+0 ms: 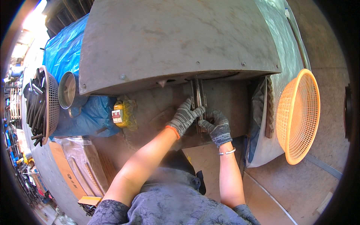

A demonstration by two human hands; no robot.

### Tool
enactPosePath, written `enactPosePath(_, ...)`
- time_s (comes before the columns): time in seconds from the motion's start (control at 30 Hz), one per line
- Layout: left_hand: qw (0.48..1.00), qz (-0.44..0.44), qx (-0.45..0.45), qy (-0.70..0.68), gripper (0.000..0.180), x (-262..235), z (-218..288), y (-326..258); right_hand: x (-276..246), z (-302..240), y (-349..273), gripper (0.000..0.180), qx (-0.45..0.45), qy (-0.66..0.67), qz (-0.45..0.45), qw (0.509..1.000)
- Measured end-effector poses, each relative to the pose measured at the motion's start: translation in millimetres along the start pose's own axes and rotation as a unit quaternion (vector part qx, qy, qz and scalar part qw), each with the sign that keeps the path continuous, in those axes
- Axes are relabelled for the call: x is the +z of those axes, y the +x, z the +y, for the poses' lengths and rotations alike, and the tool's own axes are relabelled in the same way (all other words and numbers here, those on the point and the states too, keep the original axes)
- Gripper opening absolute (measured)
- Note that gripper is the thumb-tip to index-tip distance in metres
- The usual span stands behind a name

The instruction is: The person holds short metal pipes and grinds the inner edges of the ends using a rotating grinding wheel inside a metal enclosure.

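Observation:
A shiny metal bar-like fixture (198,95) juts toward me from under a big grey metal cover (180,41). My left hand (185,117), in a grey knit glove with an orange cuff, has its fingers closed around the left side of the fixture, thumb and fingertips against the metal. Just right of it, at the fixture's near end, my right hand (217,128) wears a matching glove, with a light bangle on the wrist. Its fingers are curled closed; anything small inside them is hidden.
To the left are a basket of dark rods (52,105), a metal pot (68,92) and a switch wrapped in yellow (118,115) on the bench. An orange plastic basket (290,116) stands at the right, beside plastic sheeting (258,150). Cardboard boxes (67,172) sit lower left.

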State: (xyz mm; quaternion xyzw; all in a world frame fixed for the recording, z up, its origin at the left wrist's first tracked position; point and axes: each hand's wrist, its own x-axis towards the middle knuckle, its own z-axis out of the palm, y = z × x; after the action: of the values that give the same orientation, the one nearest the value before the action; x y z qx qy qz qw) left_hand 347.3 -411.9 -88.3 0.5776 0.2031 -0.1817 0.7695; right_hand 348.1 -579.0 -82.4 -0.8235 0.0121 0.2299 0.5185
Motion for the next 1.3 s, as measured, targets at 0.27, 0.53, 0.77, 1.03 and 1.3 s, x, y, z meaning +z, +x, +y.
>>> enactPosePath(0.27, 0.999, -0.010, 0.027, -0.022, 0.047, -0.9, -0.9, 0.6, 5.4, -11.9, -3.3, 0.033, -0.087, -0.089, 0.049, 0.991)
enactPosePath(0.53, 1.000, 0.019, 0.016, -0.007, 0.045, 2.2, -0.6, 0.5, 12.9, -9.7, -3.6, 0.033, -0.096, -0.107, 0.076, 0.987)
enactPosePath(0.77, 0.996, 0.022, 0.079, 0.043, 0.043, 5.4, -1.2, -3.0, 3.2, -6.0, -3.0, 0.032, -0.090, -0.066, 0.027, 0.993)
enactPosePath(1.03, 0.998, -0.018, 0.049, 0.020, 0.049, -2.9, -11.8, 4.8, 0.4, 2.1, 0.9, 0.020, -0.063, -0.027, -0.004, 0.998)
enactPosePath(1.3, 0.997, 0.004, 0.069, 0.041, 0.047, -0.5, -7.7, 3.1, -2.3, -19.3, -10.6, 0.026, -0.209, -0.127, 0.093, 0.965)
